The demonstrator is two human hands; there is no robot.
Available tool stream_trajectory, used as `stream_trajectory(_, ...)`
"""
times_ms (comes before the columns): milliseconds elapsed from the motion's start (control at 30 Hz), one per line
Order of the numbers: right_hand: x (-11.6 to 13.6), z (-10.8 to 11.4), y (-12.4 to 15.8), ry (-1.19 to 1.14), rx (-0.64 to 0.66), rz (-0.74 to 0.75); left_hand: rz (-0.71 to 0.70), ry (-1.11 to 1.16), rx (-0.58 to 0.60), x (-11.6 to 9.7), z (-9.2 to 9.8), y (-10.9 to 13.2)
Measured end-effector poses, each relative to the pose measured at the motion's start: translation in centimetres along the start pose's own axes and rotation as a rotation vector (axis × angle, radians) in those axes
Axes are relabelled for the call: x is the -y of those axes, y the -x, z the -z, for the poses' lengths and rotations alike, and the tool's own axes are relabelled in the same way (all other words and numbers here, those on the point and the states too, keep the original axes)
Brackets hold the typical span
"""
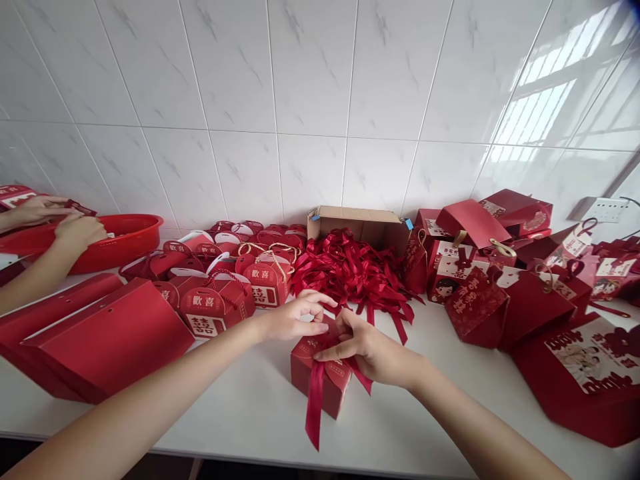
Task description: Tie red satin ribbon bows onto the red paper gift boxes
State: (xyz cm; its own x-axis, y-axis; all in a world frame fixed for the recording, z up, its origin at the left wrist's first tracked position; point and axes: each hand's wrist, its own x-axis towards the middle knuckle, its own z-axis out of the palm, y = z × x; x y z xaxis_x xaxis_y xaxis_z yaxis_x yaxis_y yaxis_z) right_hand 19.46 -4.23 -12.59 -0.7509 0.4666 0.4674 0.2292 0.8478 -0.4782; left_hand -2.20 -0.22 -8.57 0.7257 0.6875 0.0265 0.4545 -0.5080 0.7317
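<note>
On the white bench [240, 413], double-happiness boxes [203, 308] are massed left of centre, seemingly kept out of the working space. Near the back edge a cardboard carton [357, 215] is set, satin ribbons [355, 270] heaped before it, probably for easy reach. Towards the middle of the front edge, a red gift box [331, 392] is stood, apparently for two-sided access. The right hand [373, 347] is half closed, its thumb laid over a ribbon tail [315, 407], presumably against slipping; the left hand [295, 319] is loosely curled above the box top. Whether ribbon is gripped by either cannot be told.
</note>
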Motion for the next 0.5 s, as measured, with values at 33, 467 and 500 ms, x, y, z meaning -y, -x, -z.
stream_trajectory(33,0.0,0.0,0.0,-0.011,0.004,-0.009,-0.001,0.013,-0.008,-0.1,-0.1,0.1)
stream_trajectory(467,0.2,0.2,0.2,-0.05,0.027,-0.034,0.011,-0.006,-0.175,-0.2,-1.5,1.3)
stream_trajectory(500,0.3,0.2,0.2,-0.047,0.021,-0.028,0.015,-0.006,-0.188,-0.2,-1.7,1.3)
